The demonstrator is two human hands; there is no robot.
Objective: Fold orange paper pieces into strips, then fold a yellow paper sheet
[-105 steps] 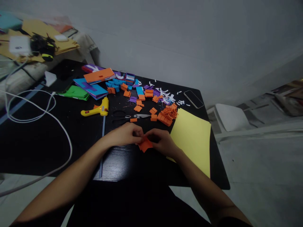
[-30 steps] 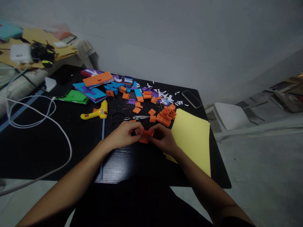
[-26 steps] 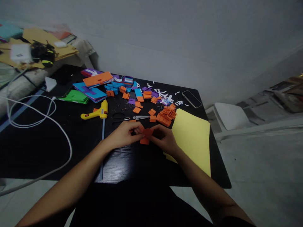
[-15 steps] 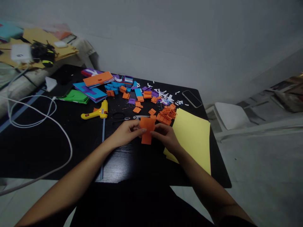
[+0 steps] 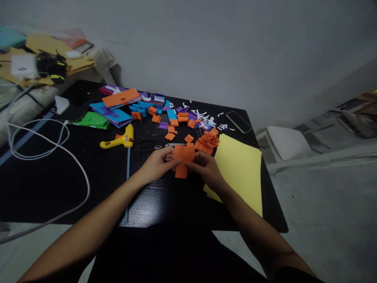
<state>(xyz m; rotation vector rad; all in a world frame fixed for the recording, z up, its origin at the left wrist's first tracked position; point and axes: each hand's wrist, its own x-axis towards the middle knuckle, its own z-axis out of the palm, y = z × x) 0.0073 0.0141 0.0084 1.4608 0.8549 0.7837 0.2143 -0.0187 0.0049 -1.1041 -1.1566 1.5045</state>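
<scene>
An orange paper piece, wide at the top with a narrower strip hanging below, is held up between my two hands over the table. My left hand pinches its left side, thumb in front and fingers behind. On the right side, my right hand grips it the same way. The fingertips behind the paper are hidden. Just beyond the hands lie scissors, partly covered by the paper, and black-handled pliers. A heap of folded orange paper pieces sits past my right hand.
A yellow glue gun lies left of the hands. Yellow sheets lie under my right forearm. Coloured paper stacks, white scraps and a phone are along the back. A white cable loops across the left.
The orange paper has spread slightly wider at its top and tilted a little, with both hands still on it. Everything else stays in place, apart from a slight camera shift.
</scene>
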